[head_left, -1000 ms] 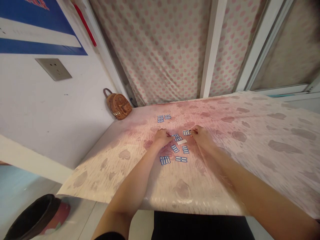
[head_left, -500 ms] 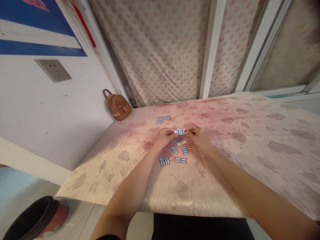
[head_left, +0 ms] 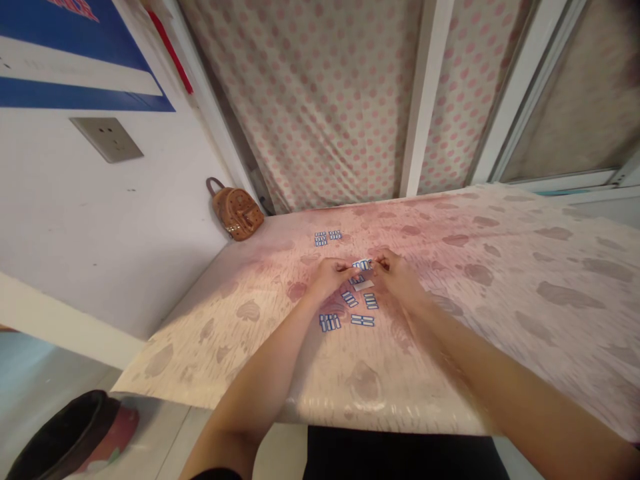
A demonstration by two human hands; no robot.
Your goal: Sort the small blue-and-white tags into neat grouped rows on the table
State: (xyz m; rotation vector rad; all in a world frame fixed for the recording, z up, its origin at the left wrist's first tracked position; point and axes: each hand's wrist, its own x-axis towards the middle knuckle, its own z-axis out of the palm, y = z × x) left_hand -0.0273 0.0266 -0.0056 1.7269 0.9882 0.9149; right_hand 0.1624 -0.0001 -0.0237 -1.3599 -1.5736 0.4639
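Observation:
Over the middle of the table, a small sheet of blue-edged white labels (head_left: 363, 265) is held between my two hands. My left hand (head_left: 332, 275) pinches its left side, with the thumb reaching over it. On the right side, the fingers of my right hand (head_left: 394, 272) are closed on the sheet's edge. Just below lie a plain white slip (head_left: 363, 285) and another blue-edged piece partly covered by my left fingers. Nearer to me are several similar label pieces, among them a slanted one (head_left: 349, 298), an upright one (head_left: 371, 301) and a wide one (head_left: 363, 321).
A cluster of label pieces (head_left: 329, 323) lies at the near left, and two groups (head_left: 321, 239) sit farther back. A brown mini backpack (head_left: 239, 212) leans by the wall. The patterned tablecloth (head_left: 500, 320) covers the table; a dark bin (head_left: 70, 433) stands on the floor.
My left fingers have shifted slightly to the right and lower along the sheet, covering more of its left side. My right hand has hardly moved, and the pieces on the table stay put.

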